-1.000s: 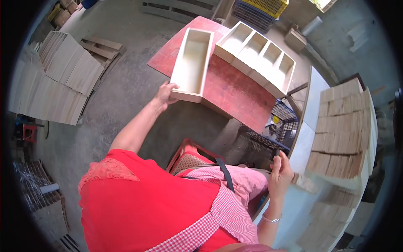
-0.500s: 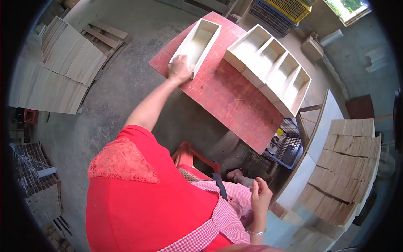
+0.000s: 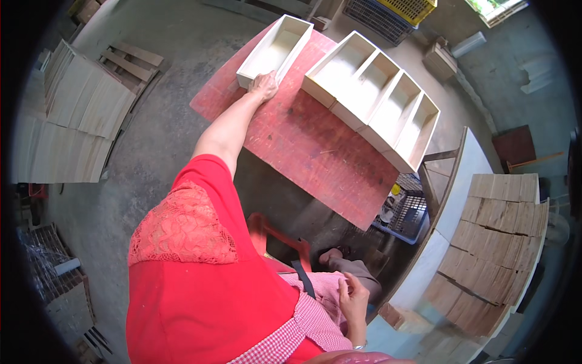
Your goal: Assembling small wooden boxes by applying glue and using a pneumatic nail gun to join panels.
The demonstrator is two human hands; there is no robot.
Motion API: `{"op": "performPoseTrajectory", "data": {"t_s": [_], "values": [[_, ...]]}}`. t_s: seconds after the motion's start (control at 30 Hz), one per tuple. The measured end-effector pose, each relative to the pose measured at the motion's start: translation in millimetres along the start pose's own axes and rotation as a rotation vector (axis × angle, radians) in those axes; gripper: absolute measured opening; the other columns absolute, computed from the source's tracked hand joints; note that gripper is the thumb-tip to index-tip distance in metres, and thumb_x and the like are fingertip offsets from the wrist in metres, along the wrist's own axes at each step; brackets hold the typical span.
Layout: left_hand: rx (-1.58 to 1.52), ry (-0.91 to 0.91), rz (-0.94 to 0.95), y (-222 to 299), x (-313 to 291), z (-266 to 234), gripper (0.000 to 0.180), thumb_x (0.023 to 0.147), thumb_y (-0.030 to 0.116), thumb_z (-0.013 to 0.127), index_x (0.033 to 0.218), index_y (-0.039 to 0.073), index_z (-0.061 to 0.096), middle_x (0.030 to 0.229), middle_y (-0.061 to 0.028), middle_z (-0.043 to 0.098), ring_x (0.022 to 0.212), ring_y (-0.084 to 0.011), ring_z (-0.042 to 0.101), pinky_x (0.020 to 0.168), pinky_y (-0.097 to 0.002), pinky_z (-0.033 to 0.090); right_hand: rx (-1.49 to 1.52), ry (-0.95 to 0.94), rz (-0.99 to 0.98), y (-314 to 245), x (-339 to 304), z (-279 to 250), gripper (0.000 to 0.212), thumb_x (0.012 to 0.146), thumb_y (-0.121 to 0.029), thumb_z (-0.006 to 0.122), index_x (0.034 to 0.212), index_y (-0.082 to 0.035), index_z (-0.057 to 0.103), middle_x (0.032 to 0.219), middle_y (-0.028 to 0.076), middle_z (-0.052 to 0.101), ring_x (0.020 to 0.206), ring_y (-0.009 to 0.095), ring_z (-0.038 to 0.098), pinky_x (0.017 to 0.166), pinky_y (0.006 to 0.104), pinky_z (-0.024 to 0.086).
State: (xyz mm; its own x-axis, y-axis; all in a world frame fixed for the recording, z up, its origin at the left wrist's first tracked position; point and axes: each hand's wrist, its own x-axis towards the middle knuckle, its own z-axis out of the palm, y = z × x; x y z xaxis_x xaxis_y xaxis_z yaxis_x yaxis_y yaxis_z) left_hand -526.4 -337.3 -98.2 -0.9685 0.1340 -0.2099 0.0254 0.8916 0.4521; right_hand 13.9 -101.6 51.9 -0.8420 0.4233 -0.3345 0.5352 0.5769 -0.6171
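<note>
Toward the far left of the red table sits a long, narrow, open-topped wooden box of pale wood. My left hand, with the arm stretched out, has its fingers closed on the near end wall of that box; part of the grip is hidden. To its right, several like boxes stand side by side in a row along the table's far edge. My right hand hovers by my lap near the checked apron, its fingers loosely bent and nothing visible in them.
At right, several stacks of thin wooden boards rest on a pale surface. A blue plastic crate stands below the table's right end. More stacked boards are on the left. A red plastic stool is near my legs.
My left hand and the narrow box have moved farther away across the table, and the box now lies nearer its far edge. My right hand has dropped toward my lap. The view has shifted.
</note>
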Motion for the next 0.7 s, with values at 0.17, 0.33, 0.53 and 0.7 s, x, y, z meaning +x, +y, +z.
{"op": "performPoseTrajectory", "data": {"t_s": [0.17,0.33,0.53,0.7], "values": [[-0.066,-0.016,0.075,15,67,19,0.04,0.098,0.037,0.038,0.121,0.012,0.06,0.124,-0.0231,0.062,0.115,-0.0426,0.059,0.098,-0.0526,0.047,0.057,-0.012,0.062,-8,-1,3,0.024,0.092,-0.012,0.067,0.111,0.003,0.069,0.086,0.017,0.073,0.069,0.018,0.07,0.064,0.029,0.055],[-0.039,-0.057,0.203,28,97,24,0.047,0.099,0.047,0.036,0.12,0.014,0.063,0.126,-0.0184,0.062,0.118,-0.0383,0.058,0.099,-0.0506,0.046,0.019,-0.044,0.164,2,-6,2,0.025,0.093,-0.014,0.066,0.112,0.002,0.069,0.084,0.017,0.073,0.07,0.017,0.07,0.065,0.0291,0.056],[-0.094,-0.069,0.168,68,80,13,0.059,0.095,0.057,0.044,0.127,0.01,0.062,0.127,-0.0203,0.062,0.118,-0.0364,0.059,0.102,-0.0448,0.045,0.017,-0.035,0.212,8,-10,5,0.029,0.091,-0.017,0.068,0.112,0.003,0.069,0.085,0.021,0.072,0.071,0.024,0.072,0.065,0.0325,0.057],[-0.053,-0.04,0.158,64,77,14,0.067,0.09,0.062,0.052,0.134,0.013,0.059,0.134,-0.0166,0.06,0.124,-0.0329,0.057,0.106,-0.0425,0.044,0.026,-0.049,0.223,3,-8,5,0.029,0.091,-0.017,0.067,0.112,0.003,0.069,0.086,0.021,0.072,0.072,0.024,0.072,0.065,0.0333,0.057]]}}
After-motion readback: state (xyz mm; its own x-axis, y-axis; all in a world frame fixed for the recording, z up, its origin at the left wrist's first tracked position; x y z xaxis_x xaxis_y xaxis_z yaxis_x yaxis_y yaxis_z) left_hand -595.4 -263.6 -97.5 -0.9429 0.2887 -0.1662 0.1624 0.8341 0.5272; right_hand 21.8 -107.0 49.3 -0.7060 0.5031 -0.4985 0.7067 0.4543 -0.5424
